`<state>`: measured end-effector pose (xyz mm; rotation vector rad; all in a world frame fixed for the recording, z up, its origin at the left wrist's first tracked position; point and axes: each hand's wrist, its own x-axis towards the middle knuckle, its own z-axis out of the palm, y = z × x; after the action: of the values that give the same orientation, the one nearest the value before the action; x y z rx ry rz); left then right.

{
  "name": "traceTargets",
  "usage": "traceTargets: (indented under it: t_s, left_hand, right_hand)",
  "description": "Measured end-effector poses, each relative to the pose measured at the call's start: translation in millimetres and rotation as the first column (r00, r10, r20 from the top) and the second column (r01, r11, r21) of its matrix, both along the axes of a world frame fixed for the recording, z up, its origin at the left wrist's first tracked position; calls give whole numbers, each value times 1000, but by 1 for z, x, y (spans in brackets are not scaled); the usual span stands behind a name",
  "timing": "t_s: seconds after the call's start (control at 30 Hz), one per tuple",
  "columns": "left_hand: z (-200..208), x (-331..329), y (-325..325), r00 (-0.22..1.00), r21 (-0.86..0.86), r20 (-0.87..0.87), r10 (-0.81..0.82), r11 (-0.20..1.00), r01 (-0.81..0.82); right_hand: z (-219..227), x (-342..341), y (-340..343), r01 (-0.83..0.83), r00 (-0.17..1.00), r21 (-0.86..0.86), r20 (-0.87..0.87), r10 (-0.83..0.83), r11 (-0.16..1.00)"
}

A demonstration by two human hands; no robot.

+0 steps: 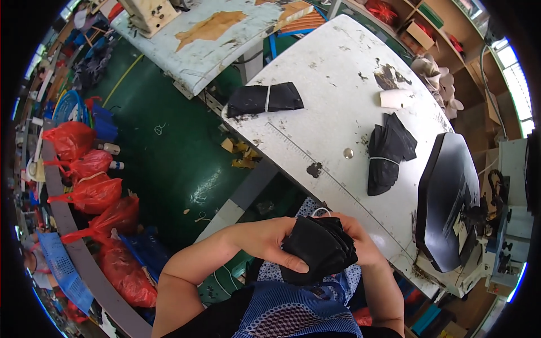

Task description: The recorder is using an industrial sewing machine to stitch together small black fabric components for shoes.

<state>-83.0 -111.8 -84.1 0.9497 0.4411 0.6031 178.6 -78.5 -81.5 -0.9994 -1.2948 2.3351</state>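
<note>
A stack of thin black pieces is held in front of my body, just off the table's near edge. My left hand grips its left side, thumb lying across the front face. On the right side my right hand is closed around the stack, most of its fingers hidden behind. A thin white rubber band loops up above the top edge by my right fingers; whether it goes around the stack is hidden. Two similar black bundles lie on the white table: one at the far left, another at the right, each with a pale band around it.
The white table has a printed ruler scale near its edge. A small round metal disc and a white roll lie on it. A black panelled machine borders the right side. Red plastic bags line the left.
</note>
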Motion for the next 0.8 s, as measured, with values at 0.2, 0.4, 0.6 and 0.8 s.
traceTargets:
  t_s: [0.2, 0.4, 0.6, 0.8]
  left_hand:
    - [-22, -4, 0, 997, 29, 15, -80, 996, 80]
    - [-10, -24, 25, 951, 113, -282, 127, 989, -99]
    - [27, -58, 94, 797, 256, -439, 414, 908, -331]
    - [3, -67, 150, 437, 638, -603, 667, 732, -237]
  right_hand:
    - [-3, -4, 6, 305, 651, -483, -523, -550, 821]
    - [74, -31, -14, -14, 994, 418, -94, 58, 909]
    - [43, -27, -9, -42, 940, 957, 135, -313, 288]
    - [-9, 46, 71, -204, 425, 972, 196, -884, 118]
